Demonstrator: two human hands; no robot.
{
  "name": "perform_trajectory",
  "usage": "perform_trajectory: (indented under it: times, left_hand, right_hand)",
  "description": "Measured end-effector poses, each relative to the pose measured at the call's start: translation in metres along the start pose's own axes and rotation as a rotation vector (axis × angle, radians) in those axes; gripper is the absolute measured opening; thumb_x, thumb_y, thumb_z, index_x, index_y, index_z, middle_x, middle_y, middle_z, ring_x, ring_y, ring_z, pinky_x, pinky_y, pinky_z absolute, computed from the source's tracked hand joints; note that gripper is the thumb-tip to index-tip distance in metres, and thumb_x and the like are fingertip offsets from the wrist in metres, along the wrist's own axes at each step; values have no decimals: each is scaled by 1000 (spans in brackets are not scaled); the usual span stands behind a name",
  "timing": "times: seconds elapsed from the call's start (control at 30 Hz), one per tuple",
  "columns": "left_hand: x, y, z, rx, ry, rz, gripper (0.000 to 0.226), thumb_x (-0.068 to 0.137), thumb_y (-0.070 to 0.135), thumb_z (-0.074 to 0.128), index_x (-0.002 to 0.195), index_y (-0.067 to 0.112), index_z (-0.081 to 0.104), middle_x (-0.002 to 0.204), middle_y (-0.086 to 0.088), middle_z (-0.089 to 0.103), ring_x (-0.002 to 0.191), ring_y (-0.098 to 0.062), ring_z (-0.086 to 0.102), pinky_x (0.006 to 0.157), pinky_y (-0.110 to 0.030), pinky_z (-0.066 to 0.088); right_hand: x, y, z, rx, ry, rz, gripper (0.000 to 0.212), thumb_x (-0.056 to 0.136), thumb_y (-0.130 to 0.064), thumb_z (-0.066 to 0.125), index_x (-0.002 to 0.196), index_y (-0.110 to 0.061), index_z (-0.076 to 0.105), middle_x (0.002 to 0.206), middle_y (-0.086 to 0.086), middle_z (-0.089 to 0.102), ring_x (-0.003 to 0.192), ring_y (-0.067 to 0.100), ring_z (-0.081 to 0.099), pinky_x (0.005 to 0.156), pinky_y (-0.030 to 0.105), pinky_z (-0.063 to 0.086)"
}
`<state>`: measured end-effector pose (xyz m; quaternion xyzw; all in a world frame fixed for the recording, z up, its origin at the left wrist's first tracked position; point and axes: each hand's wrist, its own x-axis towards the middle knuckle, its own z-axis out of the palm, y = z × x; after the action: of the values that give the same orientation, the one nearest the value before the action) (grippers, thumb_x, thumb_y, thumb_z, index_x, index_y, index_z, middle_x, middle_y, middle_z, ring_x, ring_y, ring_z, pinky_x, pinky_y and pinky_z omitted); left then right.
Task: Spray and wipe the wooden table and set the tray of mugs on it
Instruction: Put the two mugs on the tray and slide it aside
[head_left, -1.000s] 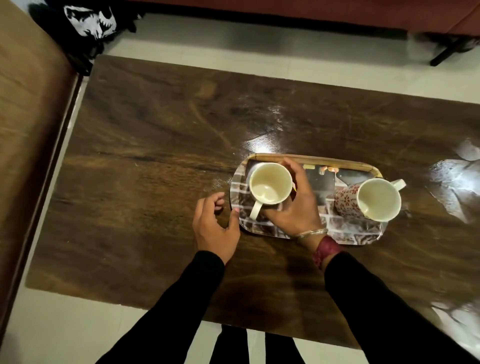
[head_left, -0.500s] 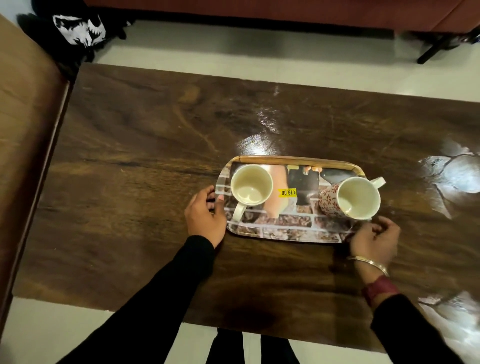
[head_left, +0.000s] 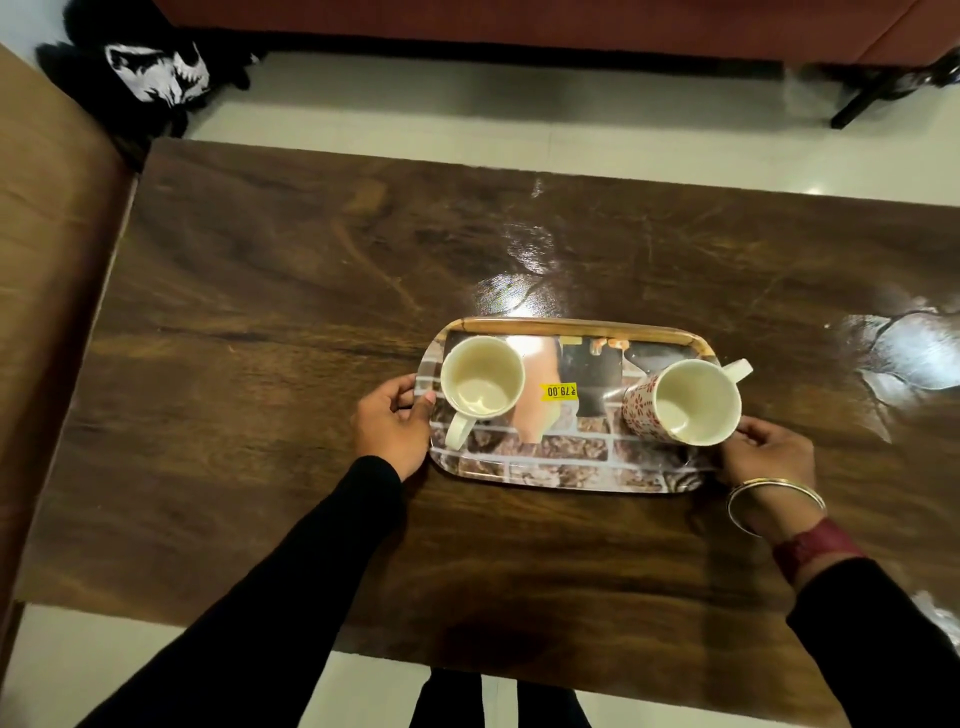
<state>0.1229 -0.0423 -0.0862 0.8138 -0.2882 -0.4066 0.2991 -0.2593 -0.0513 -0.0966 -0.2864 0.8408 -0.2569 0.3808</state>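
We are looking down at a rectangular tray with rounded corners, lying flat on the dark wooden desk, a little right of the desk's middle. The tray is carrying two mugs, both upright and both showing empty, pale cream insides. The plain cream mug is sitting at the tray's left end with its handle pointing toward the near edge. The patterned mug, white with small red flower prints on its outer wall, is sitting at the right end with its handle pointing far and right, over the tray's rim. Between the mugs, a small yellow price sticker is sticking to the tray's glossy printed surface, which is showing a brick-and-stone picture with a golden band along the far rim. We are holding the tray at both short ends: our left hand is closing its grip on the left rim, thumb on top, and our right hand is closing its grip on the right rim, just beside the patterned mug. A thin metal bangle is circling the right wrist above a black sleeve. The desk's grained top is gleaming with bright reflections beyond the tray and far to the right.
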Motion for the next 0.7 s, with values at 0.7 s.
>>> perform_trajectory:
  times: [0.7]
  left_hand:
    - [0,-36,-111,-347,184,-205,24,95,1,67,116,11,65,76,4,62,70,-5,58,81,-18,52]
  right_hand:
    - [-4,-161,120,-342,-218,-538,23,85,-17,79,108,-20,81,90,0,79,90,17,76,77,43,62]
